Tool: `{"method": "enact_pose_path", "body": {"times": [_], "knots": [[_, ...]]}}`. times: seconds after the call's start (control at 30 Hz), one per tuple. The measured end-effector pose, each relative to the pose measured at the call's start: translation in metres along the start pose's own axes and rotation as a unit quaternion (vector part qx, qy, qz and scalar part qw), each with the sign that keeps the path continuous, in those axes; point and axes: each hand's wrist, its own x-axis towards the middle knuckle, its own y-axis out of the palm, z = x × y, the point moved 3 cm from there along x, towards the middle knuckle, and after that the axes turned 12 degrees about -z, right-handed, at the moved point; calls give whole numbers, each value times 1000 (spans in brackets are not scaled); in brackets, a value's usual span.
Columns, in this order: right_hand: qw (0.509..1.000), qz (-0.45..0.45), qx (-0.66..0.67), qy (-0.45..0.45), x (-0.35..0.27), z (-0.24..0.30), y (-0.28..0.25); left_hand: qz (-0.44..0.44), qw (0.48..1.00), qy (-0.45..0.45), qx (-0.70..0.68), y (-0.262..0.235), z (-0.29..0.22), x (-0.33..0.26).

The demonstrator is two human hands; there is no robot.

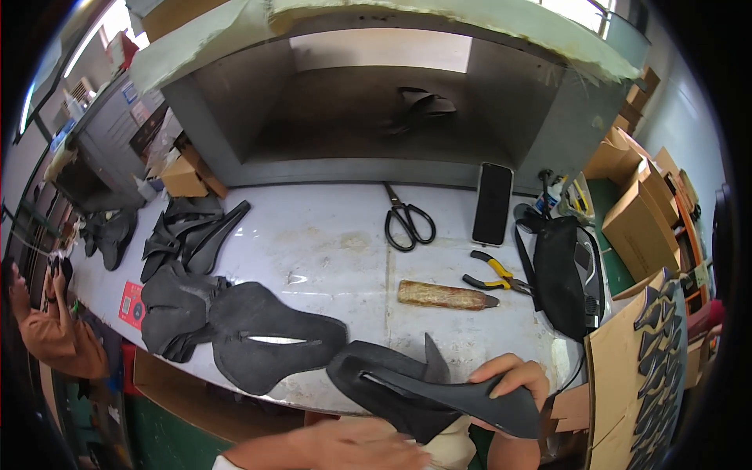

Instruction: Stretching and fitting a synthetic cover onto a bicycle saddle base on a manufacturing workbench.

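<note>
My right hand [517, 379] is closed around the wide end of a black shoe upper [415, 384], which is held tilted over the table's front edge. A pointed flap stands up from its far side. Blurred by motion, my left hand [352, 446] lies below and left of the upper, its fingers seemingly stretched out with nothing visible in them. Left of the held piece, another black upper [266, 337] with a slit lies flat on the table. It meets a stack of folded black uppers [176, 305] farther left.
On the white table [313, 227] lie scissors [408, 225], a phone [493, 205], yellow-black pliers [497, 272], a worn wooden-handled tool [446, 296] and a black pouch [558, 274]. A grey open-fronted box machine [329, 171] stands behind, a dark piece inside. Another person [59, 337] sits far left.
</note>
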Motion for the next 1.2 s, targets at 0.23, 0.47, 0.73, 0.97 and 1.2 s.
{"method": "enact_pose_path", "body": {"times": [0.23,0.47,0.73,0.97,1.2], "knots": [[999,38,15,35,1,5,2,19,663,-700,-264,-33,63,-24],[977,-103,8,186,-49,-30,-10,-79,330,-734,-589,18,41,-65],[937,170,-227,-205,-74,-59,-27,-155,211,-717,-646,50,16,-74],[984,-5,-111,-137,-65,-42,13,-176,196,-715,-647,52,14,-65],[937,214,-185,-205,-44,-35,21,-154,226,-712,-646,59,9,-57]]}}
